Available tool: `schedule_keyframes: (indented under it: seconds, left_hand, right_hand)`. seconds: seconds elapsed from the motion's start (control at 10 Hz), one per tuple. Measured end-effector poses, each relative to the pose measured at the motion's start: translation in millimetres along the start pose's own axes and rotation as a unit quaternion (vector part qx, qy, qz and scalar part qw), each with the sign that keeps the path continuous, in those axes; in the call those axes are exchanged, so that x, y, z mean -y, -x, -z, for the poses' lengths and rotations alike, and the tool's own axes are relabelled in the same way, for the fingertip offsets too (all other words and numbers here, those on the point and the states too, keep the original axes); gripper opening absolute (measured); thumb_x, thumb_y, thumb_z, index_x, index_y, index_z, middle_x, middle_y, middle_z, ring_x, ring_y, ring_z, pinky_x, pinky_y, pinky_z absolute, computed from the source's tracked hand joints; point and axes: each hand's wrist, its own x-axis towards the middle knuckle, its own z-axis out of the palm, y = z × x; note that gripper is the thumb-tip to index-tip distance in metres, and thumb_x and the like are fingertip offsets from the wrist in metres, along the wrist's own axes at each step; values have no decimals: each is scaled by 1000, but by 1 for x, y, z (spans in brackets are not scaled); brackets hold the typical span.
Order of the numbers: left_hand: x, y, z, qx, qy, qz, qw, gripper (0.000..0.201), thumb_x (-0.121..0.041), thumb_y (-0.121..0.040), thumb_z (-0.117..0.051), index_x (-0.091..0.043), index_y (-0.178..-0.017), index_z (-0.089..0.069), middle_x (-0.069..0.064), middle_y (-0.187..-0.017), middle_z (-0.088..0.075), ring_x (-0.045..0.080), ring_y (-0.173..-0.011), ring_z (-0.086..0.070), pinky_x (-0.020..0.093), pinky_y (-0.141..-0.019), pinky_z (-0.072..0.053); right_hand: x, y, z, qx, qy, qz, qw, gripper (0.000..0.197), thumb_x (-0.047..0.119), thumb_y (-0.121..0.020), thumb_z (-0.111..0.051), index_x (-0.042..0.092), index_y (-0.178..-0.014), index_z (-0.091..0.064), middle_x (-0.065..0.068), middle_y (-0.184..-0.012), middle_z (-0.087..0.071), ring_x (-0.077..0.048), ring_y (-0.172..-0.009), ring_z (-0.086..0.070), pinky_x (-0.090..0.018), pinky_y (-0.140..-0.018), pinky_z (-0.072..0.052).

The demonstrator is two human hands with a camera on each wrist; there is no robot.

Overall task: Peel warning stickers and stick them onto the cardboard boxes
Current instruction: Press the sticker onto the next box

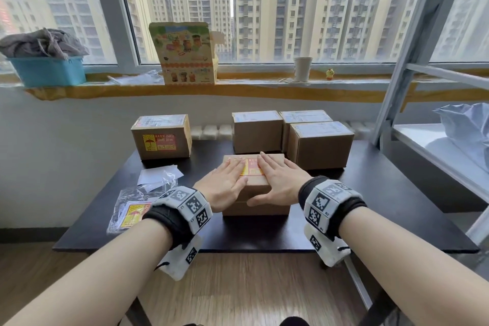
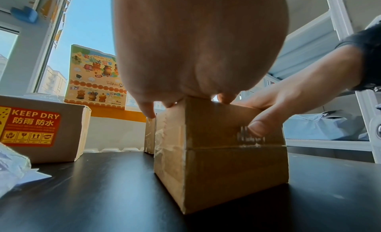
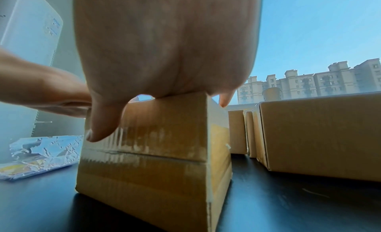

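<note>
Both palms flat, fingers straight: left hand (image 1: 225,182) and right hand (image 1: 277,180) press the sticker (image 1: 251,167) onto the centre box (image 1: 255,193); best smoothed outward toward 9 and 3 o'clock, edges last, to avoid bubbles

Count of items on and around the black table (image 1: 357,206)

Cardboard boxes: five in all, one at near centre (image 1: 255,194), one at far left (image 1: 161,137), three grouped at far right (image 1: 293,135). Warning stickers applied: two, one on the far-left box (image 1: 159,142), one on the near box (image 1: 253,167). Hands: two. Plastic sticker packet (image 1: 131,209): one, near left. Paper cup (image 1: 302,69): one, on the sill.
</note>
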Motion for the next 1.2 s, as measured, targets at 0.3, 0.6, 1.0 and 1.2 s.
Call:
schedule_keyframes:
  seconds: [0.3,0.6,1.0,1.2]
  left_hand:
    - [-8,6,4,9,-4,24,1000,59,-39,-101,-15,-13,-151,1,-1,-160,6,15,-147,10,40,-121,-4]
    - [-13,28,10,-6,-45,-33,998,56,-37,-102,-15,-20,-151,7,-6,-160,9,9,-146,12,29,-119,4]
    - [-5,3,31,-17,127,112,985,56,-33,-103,-11,-6,-151,1,7,-157,16,24,-146,18,37,-118,8]
    - [-15,-51,26,-20,118,184,976,45,-21,-101,-22,-4,-142,-32,19,-150,-26,39,-138,-21,52,-113,-20]
  right_hand:
    - [-6,4,0,1,-10,-10,1000,118,80,-70,-46,16,-150,11,5,-159,15,-7,-146,9,-35,-121,0]
    - [-1,19,-2,-9,-5,55,998,109,75,-76,-47,21,-151,10,8,-159,13,-6,-146,13,-34,-121,2]
    - [-3,6,29,-25,-208,-66,975,54,37,-103,-20,7,-147,-23,-12,-157,-18,-23,-146,-12,-33,-118,-9]
    - [12,-46,25,-13,-178,-164,970,54,42,-96,-16,9,-123,-50,-18,-129,-51,-38,-119,-46,-50,-102,-36]
